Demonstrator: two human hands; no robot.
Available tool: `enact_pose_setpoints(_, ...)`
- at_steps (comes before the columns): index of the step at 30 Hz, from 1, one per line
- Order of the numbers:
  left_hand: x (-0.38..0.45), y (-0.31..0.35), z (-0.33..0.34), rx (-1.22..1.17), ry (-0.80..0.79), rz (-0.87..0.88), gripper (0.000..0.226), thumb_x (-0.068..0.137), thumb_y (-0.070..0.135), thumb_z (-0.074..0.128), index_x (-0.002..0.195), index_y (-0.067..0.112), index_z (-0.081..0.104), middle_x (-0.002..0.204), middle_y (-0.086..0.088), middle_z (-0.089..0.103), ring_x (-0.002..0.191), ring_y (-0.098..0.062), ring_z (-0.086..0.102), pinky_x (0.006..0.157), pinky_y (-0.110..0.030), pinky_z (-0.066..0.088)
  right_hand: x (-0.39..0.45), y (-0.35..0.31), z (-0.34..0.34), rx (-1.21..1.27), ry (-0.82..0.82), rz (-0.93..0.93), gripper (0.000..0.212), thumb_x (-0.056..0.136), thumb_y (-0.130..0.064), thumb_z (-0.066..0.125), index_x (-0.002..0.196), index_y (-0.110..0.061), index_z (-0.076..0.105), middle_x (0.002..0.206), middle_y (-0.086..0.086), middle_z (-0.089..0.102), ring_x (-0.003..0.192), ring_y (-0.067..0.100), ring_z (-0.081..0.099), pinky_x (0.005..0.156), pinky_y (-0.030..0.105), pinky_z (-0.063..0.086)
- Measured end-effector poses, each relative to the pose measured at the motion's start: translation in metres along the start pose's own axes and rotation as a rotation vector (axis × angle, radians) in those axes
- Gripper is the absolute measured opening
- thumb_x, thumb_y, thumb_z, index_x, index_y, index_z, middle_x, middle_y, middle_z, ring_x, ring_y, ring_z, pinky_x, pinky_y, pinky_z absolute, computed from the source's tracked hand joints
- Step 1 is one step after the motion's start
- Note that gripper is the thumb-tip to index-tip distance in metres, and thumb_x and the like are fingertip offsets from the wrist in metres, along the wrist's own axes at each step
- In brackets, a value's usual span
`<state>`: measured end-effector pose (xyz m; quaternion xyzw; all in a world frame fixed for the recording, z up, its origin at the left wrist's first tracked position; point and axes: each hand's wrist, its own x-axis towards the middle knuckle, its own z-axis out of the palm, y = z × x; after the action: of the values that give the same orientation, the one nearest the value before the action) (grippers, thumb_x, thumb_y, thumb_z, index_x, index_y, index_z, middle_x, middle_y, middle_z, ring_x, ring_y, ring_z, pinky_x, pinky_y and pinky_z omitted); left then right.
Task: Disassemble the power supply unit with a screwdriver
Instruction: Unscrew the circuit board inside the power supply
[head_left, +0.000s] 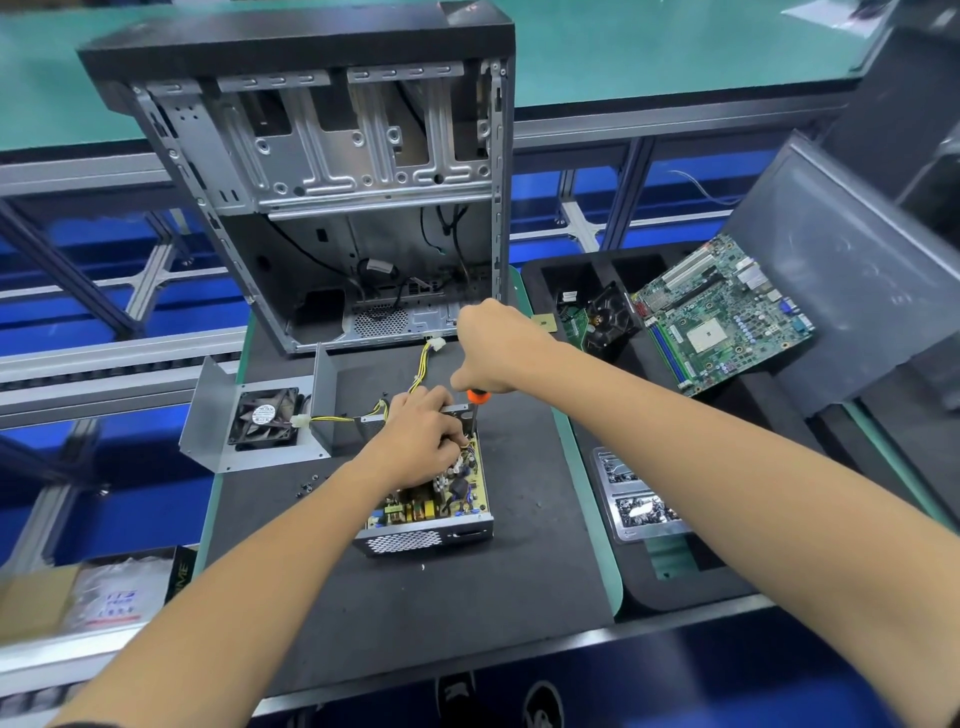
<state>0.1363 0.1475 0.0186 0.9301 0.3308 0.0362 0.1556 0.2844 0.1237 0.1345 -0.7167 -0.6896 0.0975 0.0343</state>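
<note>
The open power supply unit (431, 532) lies on the black mat, its circuit board with coils and capacitors exposed. Its removed grey cover with a black fan (265, 418) stands to the left, still joined by yellow and black wires. My right hand (493, 345) grips a screwdriver (475, 408) with an orange collar, held upright, the shaft pointing down into the unit's far right corner. My left hand (421, 436) rests over the board, fingers curled among the wires next to the shaft.
An empty computer case (332, 182) stands upright behind the unit. A black foam tray (649, 587) at right holds a motherboard (722, 312), a cooler fan and screw compartments. A grey side panel (852, 270) leans at far right. Loose screws (306, 486) lie on the mat.
</note>
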Motion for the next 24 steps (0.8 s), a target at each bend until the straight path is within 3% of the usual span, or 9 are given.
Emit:
enact_pose_setpoints(7, 0.0, 0.0, 0.0, 0.001, -0.013, 0.003, 0.021, 0.084, 0.021, 0.055, 0.089, 0.027, 0.075, 0.118, -0.002, 0.051, 0.105, -0.022, 0.041, 0.093, -0.033, 0.018, -0.001, -0.002, 0.001, -0.017, -0.009, 0.023, 0.039, 0.07, -0.02, 0.07, 0.058, -0.012, 0.034, 0.054, 0.001, 0.039, 0.044, 0.013, 0.033, 0.038, 0.021, 0.025)
enact_pose_setpoints(20, 0.0, 0.001, -0.002, -0.044, 0.012, -0.005, 0.019, 0.082, 0.018, 0.059, 0.088, 0.026, 0.076, 0.103, 0.001, 0.049, 0.097, -0.021, 0.041, 0.087, -0.028, 0.017, 0.013, -0.007, 0.007, 0.041, -0.003, 0.213, 0.028, 0.074, -0.01, 0.062, 0.062, -0.012, 0.038, 0.061, 0.003, 0.043, 0.049, 0.015, 0.04, 0.039, 0.022, 0.028)
enact_pose_setpoints(24, 0.0, 0.001, -0.002, -0.047, 0.03, -0.004, 0.02, 0.081, 0.017, 0.059, 0.086, 0.025, 0.076, 0.1, 0.001, 0.048, 0.094, -0.021, 0.041, 0.084, -0.029, 0.018, 0.007, -0.001, 0.002, 0.06, -0.007, 0.244, 0.028, 0.074, -0.012, 0.06, 0.06, -0.012, 0.036, 0.058, 0.003, 0.041, 0.045, 0.014, 0.035, 0.038, 0.021, 0.026)
